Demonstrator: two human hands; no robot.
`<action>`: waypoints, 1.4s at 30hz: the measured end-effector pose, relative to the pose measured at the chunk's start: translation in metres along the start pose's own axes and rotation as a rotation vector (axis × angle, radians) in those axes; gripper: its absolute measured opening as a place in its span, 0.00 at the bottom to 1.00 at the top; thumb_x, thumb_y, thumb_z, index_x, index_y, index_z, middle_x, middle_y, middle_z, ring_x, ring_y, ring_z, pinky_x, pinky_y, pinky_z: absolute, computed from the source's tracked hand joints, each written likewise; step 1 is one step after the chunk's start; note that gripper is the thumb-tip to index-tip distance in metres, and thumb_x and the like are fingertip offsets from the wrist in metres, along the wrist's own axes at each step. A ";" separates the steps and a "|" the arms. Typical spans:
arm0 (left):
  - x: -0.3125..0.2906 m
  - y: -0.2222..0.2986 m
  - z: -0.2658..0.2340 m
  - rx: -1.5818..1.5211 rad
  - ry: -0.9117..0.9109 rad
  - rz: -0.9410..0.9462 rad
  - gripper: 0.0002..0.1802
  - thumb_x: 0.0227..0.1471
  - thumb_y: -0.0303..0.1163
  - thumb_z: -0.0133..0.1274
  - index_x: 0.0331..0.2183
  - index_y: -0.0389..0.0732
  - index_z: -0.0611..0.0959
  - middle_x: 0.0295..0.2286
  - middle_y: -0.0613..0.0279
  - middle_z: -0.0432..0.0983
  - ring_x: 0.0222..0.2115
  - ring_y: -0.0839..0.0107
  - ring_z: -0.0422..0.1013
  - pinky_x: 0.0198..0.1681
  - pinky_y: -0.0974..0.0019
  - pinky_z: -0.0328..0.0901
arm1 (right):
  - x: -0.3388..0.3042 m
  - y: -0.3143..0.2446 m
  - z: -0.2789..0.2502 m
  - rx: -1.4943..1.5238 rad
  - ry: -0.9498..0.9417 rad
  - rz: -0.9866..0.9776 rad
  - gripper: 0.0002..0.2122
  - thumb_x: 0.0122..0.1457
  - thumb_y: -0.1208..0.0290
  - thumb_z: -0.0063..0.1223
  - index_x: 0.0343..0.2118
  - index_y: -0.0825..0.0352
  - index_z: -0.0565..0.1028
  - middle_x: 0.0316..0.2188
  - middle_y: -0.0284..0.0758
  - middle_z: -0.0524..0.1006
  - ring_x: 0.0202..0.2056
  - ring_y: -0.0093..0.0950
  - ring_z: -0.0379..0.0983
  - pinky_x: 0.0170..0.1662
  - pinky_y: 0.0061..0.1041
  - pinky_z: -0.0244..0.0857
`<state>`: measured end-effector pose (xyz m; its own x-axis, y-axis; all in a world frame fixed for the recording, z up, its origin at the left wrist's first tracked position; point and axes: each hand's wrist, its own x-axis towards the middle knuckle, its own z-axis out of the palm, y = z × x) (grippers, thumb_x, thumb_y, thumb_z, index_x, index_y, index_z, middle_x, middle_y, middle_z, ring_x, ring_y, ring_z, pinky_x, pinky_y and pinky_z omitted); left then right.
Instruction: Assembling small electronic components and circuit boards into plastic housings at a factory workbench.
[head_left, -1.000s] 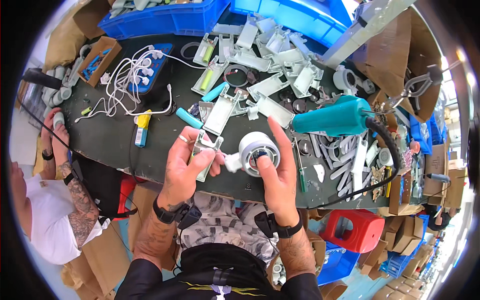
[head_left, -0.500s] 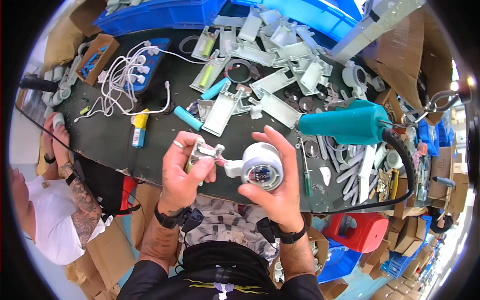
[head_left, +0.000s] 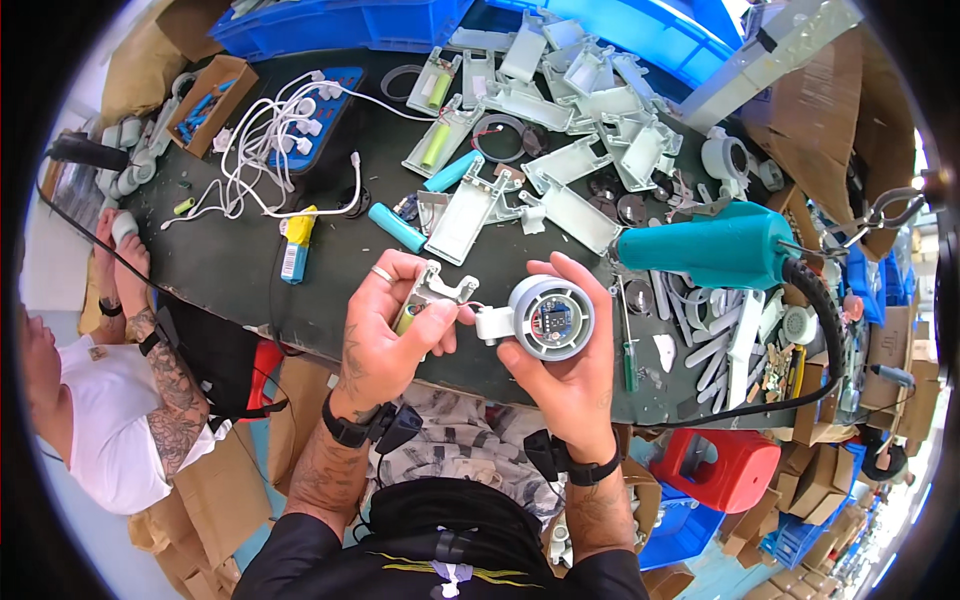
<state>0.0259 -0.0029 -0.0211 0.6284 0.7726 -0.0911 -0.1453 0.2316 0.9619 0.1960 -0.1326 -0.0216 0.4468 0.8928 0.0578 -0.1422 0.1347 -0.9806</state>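
My left hand is closed around a pale plastic housing with a yellow-green battery partly showing under the fingers. Thin wires run from it toward the part on my right. My right hand grips a round white fan head, its open face turned up so that a small circuit board shows inside the ring. A short neck sticks out of the head toward my left hand. Beyond both hands lies an open pale housing beside a blue cylindrical battery.
A teal power tool hangs at the right on a black cable. White cables tangle over a blue power strip. More housings pile up at the back, before blue bins. A co-worker's hands are at the left.
My right hand has tilted the fan head so its open face points up more fully. Both hands appear slightly further right in the picture, along with the whole bench.
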 end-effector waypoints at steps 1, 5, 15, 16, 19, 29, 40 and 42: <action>0.000 0.001 -0.001 0.011 0.001 -0.003 0.16 0.63 0.27 0.58 0.49 0.34 0.72 0.35 0.52 0.85 0.26 0.79 0.75 0.30 0.72 0.70 | 0.000 -0.002 0.002 0.008 0.009 0.004 0.42 0.57 0.84 0.69 0.73 0.66 0.56 0.67 0.46 0.65 0.63 0.31 0.70 0.66 0.33 0.66; -0.001 0.002 0.001 0.024 0.009 0.000 0.16 0.62 0.26 0.58 0.48 0.33 0.73 0.34 0.52 0.85 0.25 0.79 0.75 0.29 0.73 0.70 | -0.001 0.002 0.002 0.018 0.007 0.003 0.42 0.57 0.84 0.69 0.72 0.66 0.57 0.66 0.46 0.66 0.63 0.31 0.70 0.66 0.33 0.66; 0.000 -0.001 -0.006 -0.083 -0.085 -0.032 0.22 0.67 0.31 0.52 0.57 0.31 0.71 0.40 0.41 0.85 0.30 0.64 0.82 0.34 0.64 0.77 | -0.001 0.000 0.008 0.039 0.113 0.001 0.39 0.63 0.83 0.64 0.73 0.70 0.54 0.65 0.44 0.68 0.62 0.30 0.70 0.66 0.33 0.67; 0.002 0.003 -0.003 -0.147 -0.120 -0.045 0.25 0.68 0.33 0.49 0.60 0.30 0.70 0.42 0.38 0.85 0.32 0.60 0.83 0.36 0.62 0.79 | -0.001 0.000 0.007 0.040 0.144 0.005 0.39 0.63 0.82 0.64 0.73 0.71 0.54 0.62 0.42 0.69 0.61 0.29 0.71 0.65 0.33 0.67; 0.002 0.016 -0.005 -0.233 -0.177 -0.154 0.33 0.69 0.35 0.42 0.69 0.30 0.63 0.44 0.34 0.83 0.35 0.53 0.85 0.41 0.57 0.81 | 0.002 -0.004 0.010 0.091 0.178 0.053 0.38 0.64 0.82 0.64 0.73 0.71 0.54 0.60 0.41 0.70 0.60 0.29 0.71 0.64 0.33 0.68; 0.002 0.016 -0.009 -0.309 -0.217 -0.213 0.31 0.70 0.32 0.40 0.71 0.34 0.62 0.39 0.35 0.84 0.33 0.54 0.85 0.40 0.57 0.81 | 0.003 0.003 0.011 -0.036 0.188 -0.036 0.37 0.64 0.81 0.64 0.72 0.71 0.55 0.60 0.41 0.71 0.61 0.29 0.71 0.66 0.33 0.66; 0.000 0.015 -0.004 -0.189 -0.185 -0.151 0.31 0.70 0.31 0.44 0.70 0.34 0.64 0.42 0.44 0.85 0.32 0.66 0.82 0.39 0.63 0.79 | -0.002 0.005 0.013 -0.122 0.202 -0.087 0.39 0.59 0.85 0.63 0.73 0.71 0.56 0.64 0.46 0.69 0.61 0.31 0.71 0.66 0.34 0.65; -0.004 0.011 -0.002 -0.123 -0.174 -0.100 0.30 0.69 0.29 0.46 0.69 0.33 0.66 0.42 0.47 0.85 0.33 0.69 0.81 0.40 0.65 0.77 | -0.007 0.008 0.012 -0.277 0.241 -0.163 0.36 0.60 0.78 0.61 0.72 0.67 0.60 0.64 0.45 0.70 0.60 0.30 0.71 0.66 0.33 0.63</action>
<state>0.0206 -0.0020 -0.0105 0.7649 0.6311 -0.1286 -0.1609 0.3806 0.9106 0.1813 -0.1329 -0.0273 0.6427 0.7386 0.2035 0.1761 0.1161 -0.9775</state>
